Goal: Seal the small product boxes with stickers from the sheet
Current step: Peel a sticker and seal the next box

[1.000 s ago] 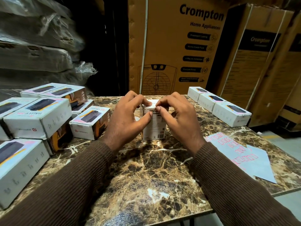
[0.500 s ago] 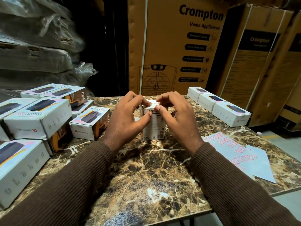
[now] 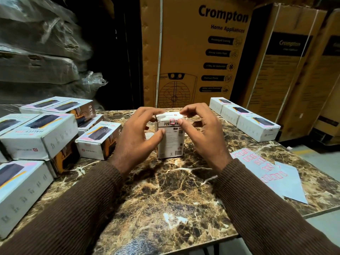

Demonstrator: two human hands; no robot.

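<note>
A small white product box (image 3: pixel 170 142) stands upright on end in the middle of the marble table (image 3: pixel 165 196). A red-outlined sticker (image 3: pixel 172 121) sits over the edge of its top flap. My left hand (image 3: pixel 136 138) holds the box from the left, thumb on its front face, fingers curled over the top. My right hand (image 3: pixel 204 133) grips it from the right, thumb beside the sticker, fingers over the top flap. The sticker sheet (image 3: pixel 266 170), pale blue with red labels, lies flat to the right.
Several white product boxes are stacked at the left (image 3: pixel 39 137), one lying closest to my left hand (image 3: pixel 98 142). Three more stand in a row at the back right (image 3: pixel 244 116). Large Crompton cartons (image 3: pixel 198 52) rise behind the table.
My thumbs have drawn apart, and the sticker now shows on the edge of the top flap. The box has stayed in place.
</note>
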